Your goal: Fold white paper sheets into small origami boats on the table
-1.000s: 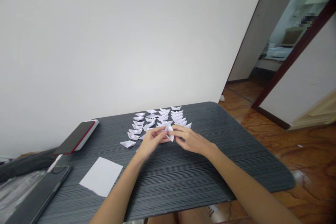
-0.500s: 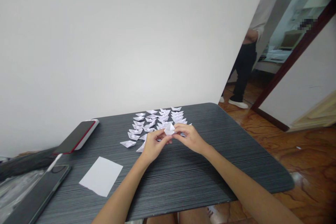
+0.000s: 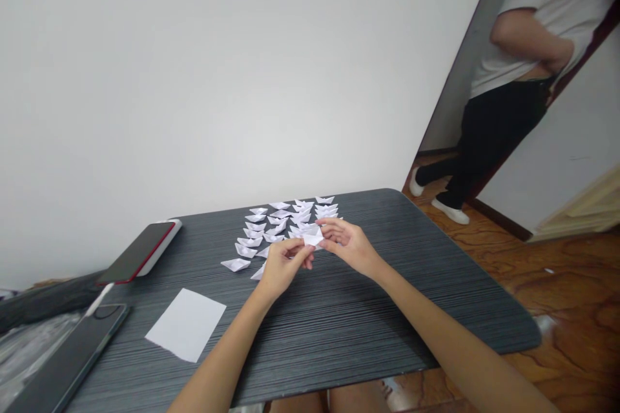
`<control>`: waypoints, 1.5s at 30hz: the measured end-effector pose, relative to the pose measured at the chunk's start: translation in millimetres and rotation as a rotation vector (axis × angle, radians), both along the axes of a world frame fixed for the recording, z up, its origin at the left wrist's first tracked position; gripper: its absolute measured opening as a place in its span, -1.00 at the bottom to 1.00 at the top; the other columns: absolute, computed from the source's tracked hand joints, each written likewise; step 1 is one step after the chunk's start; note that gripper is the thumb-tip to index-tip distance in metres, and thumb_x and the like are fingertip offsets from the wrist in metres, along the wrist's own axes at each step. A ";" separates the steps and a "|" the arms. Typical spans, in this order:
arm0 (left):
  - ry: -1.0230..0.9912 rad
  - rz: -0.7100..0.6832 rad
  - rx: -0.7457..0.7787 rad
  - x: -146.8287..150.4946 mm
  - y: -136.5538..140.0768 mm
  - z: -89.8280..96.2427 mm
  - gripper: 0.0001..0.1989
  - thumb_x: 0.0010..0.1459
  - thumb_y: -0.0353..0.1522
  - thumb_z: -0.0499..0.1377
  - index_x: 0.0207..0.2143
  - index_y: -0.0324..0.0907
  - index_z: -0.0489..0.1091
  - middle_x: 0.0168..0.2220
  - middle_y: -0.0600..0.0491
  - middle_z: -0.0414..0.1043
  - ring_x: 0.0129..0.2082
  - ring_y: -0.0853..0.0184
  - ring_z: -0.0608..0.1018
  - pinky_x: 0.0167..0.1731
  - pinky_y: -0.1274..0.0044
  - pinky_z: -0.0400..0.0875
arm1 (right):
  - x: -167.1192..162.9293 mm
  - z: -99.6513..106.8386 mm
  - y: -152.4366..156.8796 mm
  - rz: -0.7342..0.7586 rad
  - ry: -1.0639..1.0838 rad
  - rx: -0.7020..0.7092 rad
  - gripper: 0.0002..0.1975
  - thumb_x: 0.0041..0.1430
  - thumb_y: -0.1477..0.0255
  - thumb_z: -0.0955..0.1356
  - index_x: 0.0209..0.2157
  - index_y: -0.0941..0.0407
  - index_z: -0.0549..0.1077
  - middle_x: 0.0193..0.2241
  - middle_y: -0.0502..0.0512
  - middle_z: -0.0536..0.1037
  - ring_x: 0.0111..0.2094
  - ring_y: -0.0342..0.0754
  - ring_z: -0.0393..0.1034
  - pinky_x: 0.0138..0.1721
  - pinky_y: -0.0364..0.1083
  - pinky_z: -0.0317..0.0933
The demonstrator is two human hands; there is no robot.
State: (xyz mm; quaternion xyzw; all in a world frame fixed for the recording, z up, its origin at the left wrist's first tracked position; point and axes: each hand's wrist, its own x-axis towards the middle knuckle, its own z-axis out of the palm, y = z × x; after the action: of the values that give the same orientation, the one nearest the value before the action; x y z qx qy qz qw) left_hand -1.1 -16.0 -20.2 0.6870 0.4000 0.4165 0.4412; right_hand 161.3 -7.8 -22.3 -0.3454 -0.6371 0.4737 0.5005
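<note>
Between both hands, a small white paper boat [image 3: 313,236] is held above the dark table. My left hand [image 3: 285,263] pinches its left end, and my right hand [image 3: 349,245] grips the right end with thumb and fingers. Just beyond the hands, several finished paper boats [image 3: 277,221] stand in uneven rows. A few of them are partly covered by my fingers. One boat [image 3: 236,264] lies apart at the left end of the rows. Left of my left forearm, a square white sheet of paper [image 3: 186,324] rests flat on the table.
The dark table [image 3: 368,348] meets a white wall [image 3: 242,77] at its back. A phone with a red edge [image 3: 140,251] and another dark phone [image 3: 82,358] lie on the left, with a white cable [image 3: 100,300]. A person [image 3: 513,90] is in the doorway on the right.
My fingers have shifted on the paper boat, which now looks flatter and longer, its raised peak lower. The person in the doorway has come nearer and moved right.
</note>
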 end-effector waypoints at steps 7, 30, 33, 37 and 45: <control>0.035 -0.006 0.025 2.3 0.1 -3.1 -0.73 0.01 -0.25 0.09 -0.59 -0.29 0.32 -0.67 0.08 0.35 -0.65 0.46 0.39 -0.58 0.64 0.29 | -2.7 1.0 3.5 -0.070 0.088 -0.158 -0.75 -0.16 0.41 0.38 -0.36 0.21 0.41 -0.39 0.10 0.47 -0.38 -0.15 0.36 -0.32 -0.15 0.25; 0.011 0.169 -0.012 1.7 5.4 -13.0 -0.72 0.01 -0.20 0.07 -0.54 -0.25 0.27 -0.78 0.21 0.18 -0.82 0.55 0.23 -0.81 0.69 0.04 | -4.2 -3.9 -1.2 0.156 -0.098 -0.272 -0.77 -0.09 0.35 0.34 -0.53 0.28 0.43 -0.58 0.12 0.50 -0.64 -0.21 0.30 -0.60 -0.20 0.15; -0.008 0.161 -0.025 2.0 5.9 -12.7 -0.72 -0.01 -0.20 0.08 -0.53 -0.26 0.27 -0.78 0.22 0.16 -0.83 0.55 0.23 -0.81 0.70 0.03 | -3.4 -4.3 -2.0 0.197 -0.065 -0.298 -0.77 -0.08 0.35 0.34 -0.54 0.27 0.43 -0.57 0.13 0.50 -0.63 -0.21 0.32 -0.61 -0.21 0.14; -0.096 0.087 -0.132 4.8 6.2 -12.6 -0.72 0.00 -0.19 0.06 -0.49 -0.26 0.23 -0.75 0.20 0.21 -0.85 0.53 0.28 -0.87 0.71 -0.01 | -3.0 -7.7 -0.1 0.193 0.036 -0.367 -0.79 -0.09 0.36 0.35 -0.53 0.26 0.41 -0.56 0.12 0.51 -0.62 -0.21 0.33 -0.61 -0.22 0.14; -0.154 -0.001 -0.191 4.6 5.2 -12.4 -0.72 -0.04 -0.23 0.12 -0.58 -0.27 0.20 -0.79 0.21 0.19 -0.90 0.59 0.19 -0.90 0.74 -0.05 | -4.9 -4.5 -4.1 0.274 -0.016 -0.369 -0.73 -0.05 0.31 0.33 -0.52 0.28 0.42 -0.58 0.11 0.50 -0.64 -0.24 0.30 -0.60 -0.23 0.13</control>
State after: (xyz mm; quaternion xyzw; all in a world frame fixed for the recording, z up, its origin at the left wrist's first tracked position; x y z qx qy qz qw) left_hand 3.5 -10.8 -32.6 0.6080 0.4023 0.4277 0.5344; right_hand 156.4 -11.9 -26.8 -0.3450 -0.5847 0.6429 0.3546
